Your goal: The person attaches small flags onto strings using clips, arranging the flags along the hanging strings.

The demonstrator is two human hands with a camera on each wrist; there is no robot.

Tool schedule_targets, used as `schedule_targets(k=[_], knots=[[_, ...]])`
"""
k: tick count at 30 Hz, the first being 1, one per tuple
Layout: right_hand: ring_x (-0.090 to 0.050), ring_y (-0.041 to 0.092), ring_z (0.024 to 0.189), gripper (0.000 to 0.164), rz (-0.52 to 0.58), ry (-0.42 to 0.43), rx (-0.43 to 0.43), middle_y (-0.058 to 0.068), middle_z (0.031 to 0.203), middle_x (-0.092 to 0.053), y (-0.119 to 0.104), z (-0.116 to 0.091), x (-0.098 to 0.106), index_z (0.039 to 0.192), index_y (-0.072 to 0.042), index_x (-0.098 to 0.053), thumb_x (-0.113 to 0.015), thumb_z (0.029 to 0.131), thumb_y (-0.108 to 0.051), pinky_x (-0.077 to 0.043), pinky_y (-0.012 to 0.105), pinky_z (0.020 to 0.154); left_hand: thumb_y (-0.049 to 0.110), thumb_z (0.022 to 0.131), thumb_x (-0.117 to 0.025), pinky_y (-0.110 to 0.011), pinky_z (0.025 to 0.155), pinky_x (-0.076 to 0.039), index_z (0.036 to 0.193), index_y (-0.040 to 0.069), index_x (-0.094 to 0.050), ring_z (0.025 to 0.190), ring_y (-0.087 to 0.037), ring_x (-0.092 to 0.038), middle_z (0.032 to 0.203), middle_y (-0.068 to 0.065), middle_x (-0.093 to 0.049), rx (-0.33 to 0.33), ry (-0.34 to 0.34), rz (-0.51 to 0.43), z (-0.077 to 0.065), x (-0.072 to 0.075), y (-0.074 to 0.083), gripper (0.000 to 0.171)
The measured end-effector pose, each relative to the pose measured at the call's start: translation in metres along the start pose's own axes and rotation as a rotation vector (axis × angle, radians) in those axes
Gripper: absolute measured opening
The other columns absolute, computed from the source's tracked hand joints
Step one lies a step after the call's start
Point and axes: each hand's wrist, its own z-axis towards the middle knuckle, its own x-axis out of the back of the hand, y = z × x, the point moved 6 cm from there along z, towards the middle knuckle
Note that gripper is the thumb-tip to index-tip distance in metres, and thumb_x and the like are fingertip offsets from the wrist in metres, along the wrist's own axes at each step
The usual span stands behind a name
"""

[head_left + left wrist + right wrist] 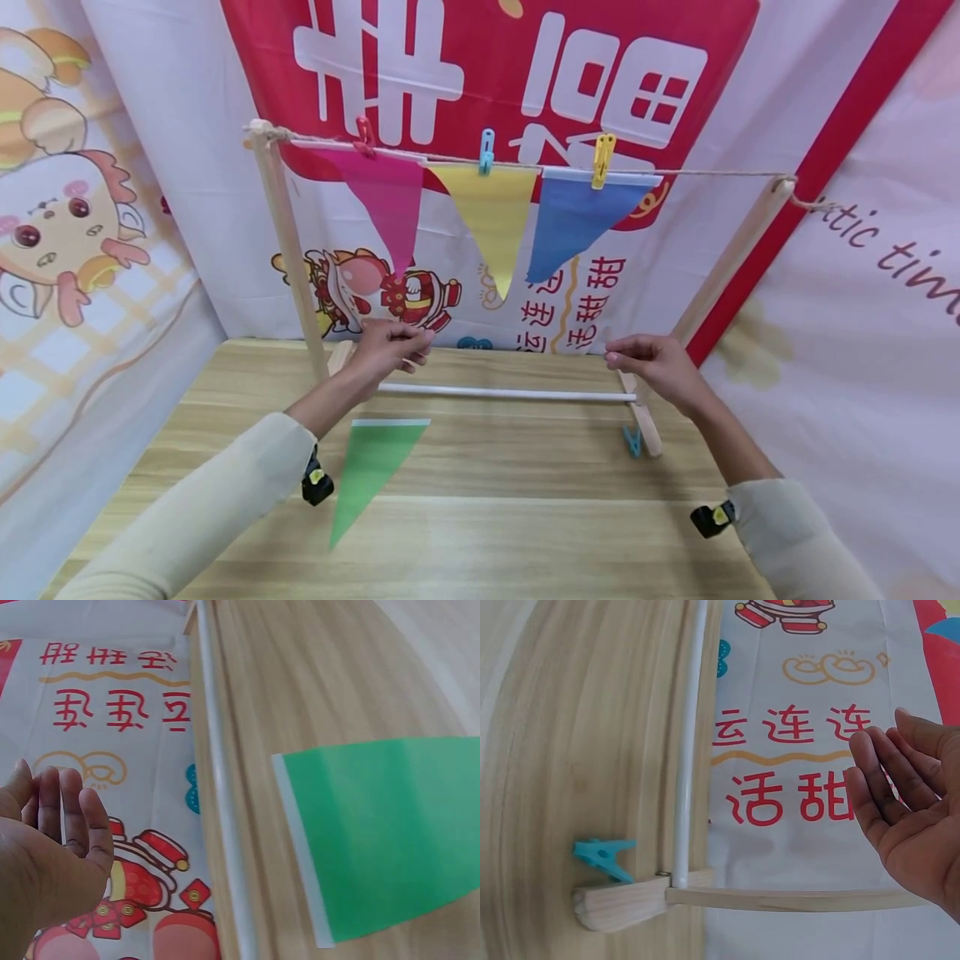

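Both hands hover over the table in front of a string of pennants, holding nothing. My left hand point(392, 350), fingers loosely bent, is below the pink pennant point(390, 196). On the right, my right hand point(654, 367) hangs relaxed near the stand's right post. A yellow pennant point(491, 212) and a blue pennant point(581, 218) hang beside the pink one. Red point(364, 137), light blue point(487, 152) and yellow clothespins point(603, 161) grip them on the twine point(720, 173). A green pennant point(377, 471) lies on the table, and a teal clothespin point(604, 856) rests by the stand's right foot.
The wooden stand has a left post point(288, 250), a right post point(735, 258) and a white crossbar point(510, 393) low over the wooden table point(525, 533). Behind it hangs a red and white printed cloth point(480, 75). A patterned curtain point(67, 250) borders the left side.
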Motion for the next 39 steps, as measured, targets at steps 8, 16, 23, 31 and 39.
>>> schedule_targets(k=[8,16,23,31,39], knots=[[-0.079,0.010,0.105,0.034,0.009,0.002,0.003,0.020,0.124,-0.084,0.020,-0.005,-0.013,0.134,-0.002,-0.079,-0.076,0.111,-0.026,-0.064,0.021,0.091,0.039,0.110,-0.078,-0.037,0.086,-0.070,0.127,0.000,-0.077,0.092,-0.016,-0.080,0.103,-0.002,-0.083,0.039,0.016,0.029,-0.003,0.002,-0.022,0.043],[-0.078,0.000,0.097,0.034,0.085,0.012,-0.003,0.025,0.122,-0.083,0.033,-0.011,-0.019,0.134,0.007,-0.076,-0.077,0.109,-0.016,-0.067,0.023,0.089,0.041,0.106,-0.082,-0.031,0.081,-0.069,0.126,0.003,-0.078,0.095,-0.020,-0.082,0.110,-0.009,-0.084,0.065,0.033,0.023,0.001,0.007,-0.039,0.043],[-0.078,0.005,0.097,0.032,0.038,0.017,-0.034,0.024,0.121,-0.083,0.042,-0.016,-0.019,0.132,0.003,-0.078,-0.080,0.108,-0.019,-0.065,0.021,0.087,0.042,0.107,-0.081,-0.033,0.083,-0.068,0.128,0.003,-0.080,0.093,-0.013,-0.080,0.112,-0.013,-0.085,0.072,0.025,0.081,-0.001,0.014,-0.048,0.044],[-0.074,-0.002,0.095,0.033,-0.037,0.033,-0.047,0.020,0.118,-0.085,0.059,-0.018,-0.021,0.131,0.003,-0.079,-0.081,0.107,-0.020,-0.060,0.016,0.085,0.043,0.107,-0.080,-0.040,0.093,-0.068,0.130,0.006,-0.080,0.103,-0.018,-0.080,0.124,-0.017,-0.083,0.092,0.017,0.117,-0.004,0.017,-0.059,0.044],[-0.074,-0.001,0.096,0.036,-0.068,0.017,-0.077,0.019,0.121,-0.084,0.067,-0.021,-0.022,0.131,0.004,-0.078,-0.081,0.107,-0.023,-0.059,0.016,0.086,0.040,0.108,-0.080,-0.044,0.098,-0.067,0.137,0.003,-0.078,0.107,-0.019,-0.078,0.123,-0.013,-0.082,0.094,-0.004,0.138,-0.008,0.020,-0.071,0.047]])
